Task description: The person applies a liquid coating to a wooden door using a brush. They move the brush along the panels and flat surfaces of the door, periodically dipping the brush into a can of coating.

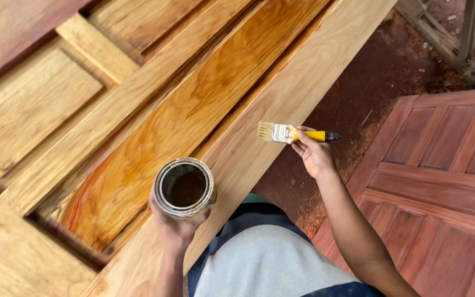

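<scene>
Panelled wooden door [138,121] (one panel glossy amber); sawdust-strewn floor [369,93] beneath.

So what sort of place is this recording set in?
Probably a woodworking or door-finishing workshop: a pale panelled wooden door partly coated glossy amber, a reddish-brown panelled door beside it, and red sawdust on the floor.

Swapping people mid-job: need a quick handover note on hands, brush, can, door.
Left hand: holds the open tin can, dark liquid inside, over the unfinished door.
Right hand: grips the yellow-handled brush, bristles over the door's bare edge rail.
Done: one long panel looks glossy amber, apparently coated.
Left: edge rail and other panels look pale, uncoated.
A second, reddish door lies on the floor.
</scene>
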